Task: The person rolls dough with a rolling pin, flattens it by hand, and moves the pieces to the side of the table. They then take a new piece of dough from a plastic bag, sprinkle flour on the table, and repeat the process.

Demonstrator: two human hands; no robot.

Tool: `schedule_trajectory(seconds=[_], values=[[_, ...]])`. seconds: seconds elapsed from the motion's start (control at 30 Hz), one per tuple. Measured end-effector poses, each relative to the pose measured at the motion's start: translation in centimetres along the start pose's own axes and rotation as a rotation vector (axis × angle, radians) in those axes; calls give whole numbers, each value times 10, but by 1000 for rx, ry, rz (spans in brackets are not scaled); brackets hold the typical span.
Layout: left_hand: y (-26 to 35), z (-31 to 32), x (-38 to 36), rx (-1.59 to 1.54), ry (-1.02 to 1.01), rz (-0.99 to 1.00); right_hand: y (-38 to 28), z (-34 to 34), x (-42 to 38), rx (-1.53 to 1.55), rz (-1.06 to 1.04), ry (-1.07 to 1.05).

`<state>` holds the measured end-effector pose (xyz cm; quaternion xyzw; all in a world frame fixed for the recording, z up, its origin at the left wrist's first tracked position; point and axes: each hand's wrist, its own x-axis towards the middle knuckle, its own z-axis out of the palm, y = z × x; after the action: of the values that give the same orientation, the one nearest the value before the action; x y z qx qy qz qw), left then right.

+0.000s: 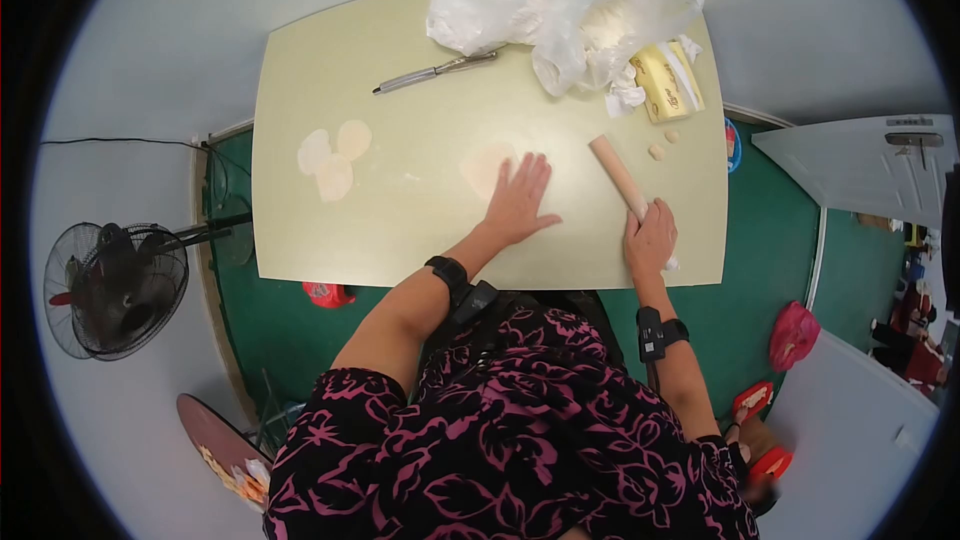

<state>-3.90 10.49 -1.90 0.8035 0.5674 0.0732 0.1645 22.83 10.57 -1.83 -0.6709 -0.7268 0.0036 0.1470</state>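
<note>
A flat round of dough, pale against the cream table, lies under the fingertips of my left hand. That hand is open, fingers stretched and thumb out to the side. My right hand is wrapped round the near part of a wooden rolling pin, which slants away to the upper left. Just right of the pin's far end sit two small dough lumps. Over on the left, three thin dough wrappers lie in a cluster, touching or slightly overlapping.
At the table's back stand white plastic bags with contents I cannot make out. Beside them is a yellow tissue pack with crumpled tissue. A long grey-handled utensil lies left of the bags. A black fan stands off the left side.
</note>
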Motion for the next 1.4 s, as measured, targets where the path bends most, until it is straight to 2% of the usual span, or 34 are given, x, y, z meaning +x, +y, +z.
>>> schedule_trajectory(seconds=[0.07,0.2,0.3,0.33,0.37,0.43,0.47,0.57,0.6,0.7,0.83,0.93,1.03,1.13,1.23,1.33,1.4], values=[[-5,4,-6,-127,-41,121,0,-1,0,-10,4,-6],[-33,3,-20,65,125,-372,0,-1,-1,-5,10,5],[-31,3,-5,166,162,-477,-1,0,1,-31,20,1],[-22,-5,1,124,107,-448,1,1,1,-37,28,-12],[-18,5,4,114,135,-369,1,4,1,-37,28,-26],[1,-14,4,-69,-69,-109,-2,3,1,-34,37,-28],[3,4,-1,-168,-15,65,-4,1,2,-25,31,-36],[-1,21,-17,-113,235,28,-8,-5,3,-23,35,-41],[-6,8,-19,-41,237,-207,-8,-5,3,-26,32,-42],[-23,-4,-28,-95,473,-695,-6,-4,1,-35,21,-37],[-15,-37,-15,-394,262,-748,-5,-4,2,-44,9,-58],[-17,-31,-4,-420,282,-737,-5,-3,2,-52,29,-55],[-26,-9,-3,-442,446,-722,-9,-4,0,-74,30,-49],[-36,-6,-6,-587,586,-793,-5,4,-3,-75,6,-11],[-43,-17,-16,-713,518,-850,-8,4,-6,-93,26,-11],[-22,-41,-16,-488,283,-710,-8,6,-3,-98,33,-23],[-27,-20,-13,-413,331,-730,-15,3,1,-89,78,-103]])
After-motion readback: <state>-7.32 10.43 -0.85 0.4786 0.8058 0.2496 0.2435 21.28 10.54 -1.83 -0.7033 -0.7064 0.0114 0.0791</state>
